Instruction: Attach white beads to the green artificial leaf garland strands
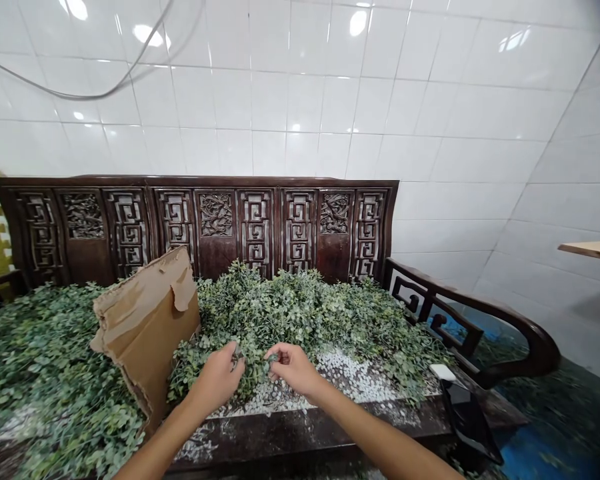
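Note:
My left hand (219, 375) is closed in a pinch, with a small grey-green leafy bit (237, 355) at its fingertips. Facing it across a short gap, my right hand (297, 371) pinches a small dark green leaf piece (272, 359). Both hands hover over the front of the bench seat, just before a thick heap of green leafy sprigs (275, 310). Beneath and right of them, many small white pellets (350, 373) lie scattered on the dark wood. Exactly how the held bits are shaped is hard to make out.
A torn cardboard piece (155, 320) stands upright left of my hands, with more greenery (40, 353) beyond it. The carved bench back (215, 257) runs behind, its armrest (535, 340) at right. A black phone-like slab (467, 413) and a small white block (443, 372) lie right.

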`<control>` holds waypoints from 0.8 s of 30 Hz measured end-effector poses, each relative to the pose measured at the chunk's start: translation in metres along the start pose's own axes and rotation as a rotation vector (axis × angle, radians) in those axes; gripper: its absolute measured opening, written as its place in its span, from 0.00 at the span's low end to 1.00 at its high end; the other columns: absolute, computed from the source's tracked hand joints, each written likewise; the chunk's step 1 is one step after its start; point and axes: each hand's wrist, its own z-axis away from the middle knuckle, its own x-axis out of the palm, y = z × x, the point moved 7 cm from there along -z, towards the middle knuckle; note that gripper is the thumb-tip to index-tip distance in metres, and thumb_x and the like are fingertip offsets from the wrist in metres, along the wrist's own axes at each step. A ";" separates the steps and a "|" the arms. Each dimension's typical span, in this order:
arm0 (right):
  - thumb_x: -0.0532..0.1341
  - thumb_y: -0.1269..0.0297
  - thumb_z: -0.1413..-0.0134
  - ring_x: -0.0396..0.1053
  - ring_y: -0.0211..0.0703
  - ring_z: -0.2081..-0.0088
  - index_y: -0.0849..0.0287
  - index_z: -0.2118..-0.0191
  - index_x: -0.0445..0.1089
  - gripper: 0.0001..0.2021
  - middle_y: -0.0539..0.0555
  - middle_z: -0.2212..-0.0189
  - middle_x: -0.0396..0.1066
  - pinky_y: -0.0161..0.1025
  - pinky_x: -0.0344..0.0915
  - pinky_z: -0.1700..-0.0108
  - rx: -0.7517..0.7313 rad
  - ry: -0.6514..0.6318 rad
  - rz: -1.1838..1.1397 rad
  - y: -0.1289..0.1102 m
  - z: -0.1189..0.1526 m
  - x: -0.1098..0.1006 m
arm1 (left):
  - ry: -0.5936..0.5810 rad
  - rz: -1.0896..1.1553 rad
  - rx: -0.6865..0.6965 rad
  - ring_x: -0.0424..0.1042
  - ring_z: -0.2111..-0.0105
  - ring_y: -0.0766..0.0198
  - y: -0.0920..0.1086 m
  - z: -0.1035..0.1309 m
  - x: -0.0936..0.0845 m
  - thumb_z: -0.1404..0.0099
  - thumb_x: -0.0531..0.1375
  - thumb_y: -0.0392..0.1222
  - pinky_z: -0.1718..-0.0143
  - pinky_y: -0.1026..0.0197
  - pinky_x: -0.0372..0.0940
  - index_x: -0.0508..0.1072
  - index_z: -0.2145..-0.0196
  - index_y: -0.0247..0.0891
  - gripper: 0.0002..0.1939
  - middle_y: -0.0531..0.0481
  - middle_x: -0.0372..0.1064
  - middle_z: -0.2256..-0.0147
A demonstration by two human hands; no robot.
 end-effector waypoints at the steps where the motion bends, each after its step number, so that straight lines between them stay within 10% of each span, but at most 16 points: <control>1: 0.57 0.76 0.57 0.70 0.38 0.77 0.60 0.66 0.71 0.11 0.44 0.81 0.64 0.36 0.70 0.70 0.003 0.006 -0.006 0.002 -0.001 -0.003 | 0.000 0.003 -0.023 0.55 0.79 0.64 -0.004 -0.001 -0.002 0.39 0.52 0.43 0.75 0.62 0.47 0.54 0.75 0.43 0.10 0.60 0.49 0.82; 6: 0.58 0.75 0.55 0.69 0.36 0.76 0.57 0.55 0.70 0.19 0.43 0.77 0.60 0.34 0.67 0.70 0.001 0.055 -0.025 0.015 -0.012 -0.011 | -0.070 0.113 -0.139 0.64 0.77 0.63 -0.019 0.002 -0.004 0.38 0.52 0.51 0.75 0.63 0.56 0.61 0.55 0.39 0.17 0.58 0.57 0.76; 12: 0.61 0.72 0.58 0.67 0.35 0.79 0.53 0.54 0.59 0.22 0.39 0.78 0.57 0.33 0.66 0.74 -0.029 0.085 -0.056 0.035 -0.034 -0.007 | -0.221 0.467 -0.308 0.65 0.77 0.64 -0.025 0.010 0.008 0.39 0.52 0.64 0.72 0.61 0.64 0.46 0.36 0.40 0.41 0.48 0.69 0.65; 16: 0.61 0.66 0.56 0.67 0.36 0.79 0.53 0.62 0.56 0.15 0.39 0.79 0.58 0.34 0.65 0.74 -0.081 0.096 -0.043 0.040 -0.040 -0.004 | -0.070 0.259 -0.081 0.69 0.66 0.56 -0.011 -0.001 -0.001 0.38 0.48 0.63 0.62 0.57 0.65 0.71 0.54 0.37 0.29 0.45 0.71 0.66; 19: 0.62 0.67 0.57 0.66 0.36 0.78 0.53 0.65 0.56 0.14 0.40 0.80 0.59 0.33 0.62 0.73 -0.142 0.112 0.011 0.036 -0.041 -0.006 | 0.000 0.175 0.065 0.68 0.59 0.53 -0.002 -0.005 -0.005 0.38 0.48 0.61 0.51 0.53 0.60 0.72 0.73 0.39 0.25 0.47 0.69 0.68; 24: 0.62 0.74 0.62 0.61 0.35 0.77 0.54 0.66 0.60 0.15 0.41 0.79 0.62 0.31 0.55 0.73 -0.231 0.122 0.114 0.026 -0.038 -0.005 | -0.010 0.185 0.092 0.68 0.69 0.57 -0.002 -0.003 -0.001 0.37 0.48 0.56 0.63 0.57 0.63 0.69 0.62 0.39 0.20 0.51 0.67 0.73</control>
